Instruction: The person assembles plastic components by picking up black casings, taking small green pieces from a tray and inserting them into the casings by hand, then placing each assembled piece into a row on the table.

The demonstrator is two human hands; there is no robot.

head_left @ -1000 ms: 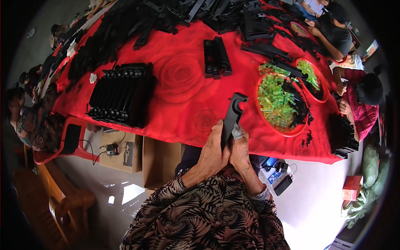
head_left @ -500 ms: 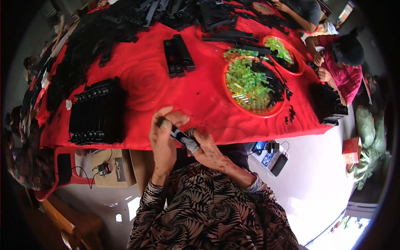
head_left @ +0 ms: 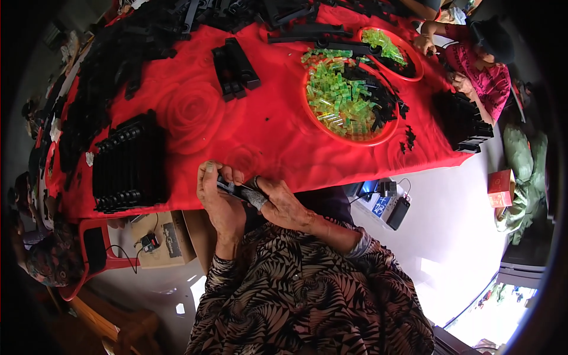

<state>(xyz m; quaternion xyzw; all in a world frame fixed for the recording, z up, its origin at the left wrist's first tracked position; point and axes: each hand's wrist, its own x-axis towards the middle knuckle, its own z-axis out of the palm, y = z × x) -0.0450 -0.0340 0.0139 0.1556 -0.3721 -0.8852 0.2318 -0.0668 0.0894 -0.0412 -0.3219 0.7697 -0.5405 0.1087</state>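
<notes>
Black plastic bar [head_left: 238, 190], 1 piece, is held between the person's 2 hands at the near edge of the table [head_left: 278, 139], mostly hidden by fingers. The left hand [head_left: 222, 204] grasps its left end, with the thumb and fingertips curled around it. The right hand [head_left: 284, 204] is closed on the other end, and 1 silvery-grey wrap [head_left: 255, 199] covers a finger there.

On the red rose-print tablecloth [head_left: 195, 109], 1 stack of black bars [head_left: 129, 171] stands to the left, too dark to count piece by piece. Farther back, at least 2 loose black bars [head_left: 235, 70] lie side by side, well apart from that stack. To the right are 2 red basins: the larger basin [head_left: 361, 144] and, just beyond it, the smaller basin [head_left: 421, 70]. Each contains yellow-green translucent pieces [head_left: 340, 97] and small black parts [head_left: 378, 103], too many to count. Some black scraps [head_left: 408, 139] lie just beside the larger basin.

Near the table's right end, 1 more black stack [head_left: 464, 121] sits in front of 1 co-worker in a pink-red top [head_left: 488, 89]. Across the far left spreads 1 big heap of black parts [head_left: 112, 77], uncountable. Below the table's left side are 1 red chair [head_left: 89, 281] and 1 cardboard box [head_left: 163, 251].
</notes>
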